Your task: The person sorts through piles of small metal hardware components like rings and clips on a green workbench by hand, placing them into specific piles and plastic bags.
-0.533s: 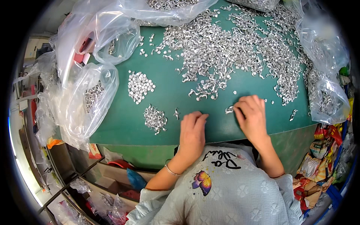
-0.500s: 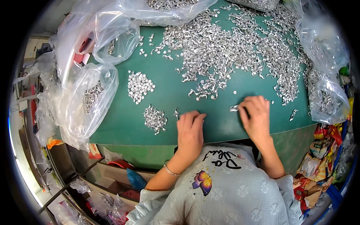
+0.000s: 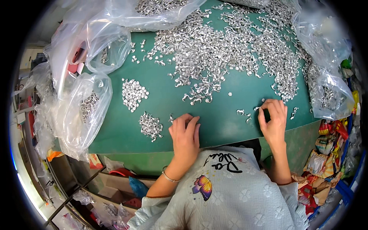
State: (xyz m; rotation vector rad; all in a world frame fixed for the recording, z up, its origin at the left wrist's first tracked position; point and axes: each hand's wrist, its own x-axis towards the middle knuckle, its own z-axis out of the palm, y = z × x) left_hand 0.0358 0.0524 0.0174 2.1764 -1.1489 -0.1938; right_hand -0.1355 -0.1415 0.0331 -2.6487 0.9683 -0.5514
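My left hand (image 3: 184, 134) rests on the green tabletop (image 3: 222, 126) with its fingers curled down; whatever lies under them is hidden. Close to those fingers sits a small silvery curved piece (image 3: 171, 118). Left of that hand are a small heap of curved metal pieces (image 3: 150, 126) and, farther back, a heap of flower-shaped metal pieces (image 3: 134, 94). Toward the right, my right hand (image 3: 274, 119) pinches with thumb and forefinger, a small curved metal piece (image 3: 257, 109) at their tips. Loose curved metal pieces (image 3: 241, 112) lie just left of it.
A wide pile of silvery pieces (image 3: 214, 53) spreads over the far table. Clear plastic bags (image 3: 86, 126) with metal parts stand at the left; another bag (image 3: 329, 84) is at the right. Below the table's left are open compartments (image 3: 109, 184); crumpled packaging (image 3: 318, 168) fills the lower right.
My right hand has moved rightward, leaving curved pieces uncovered on the table. My left hand stays at about the same table spot. The whole view has shifted slightly.
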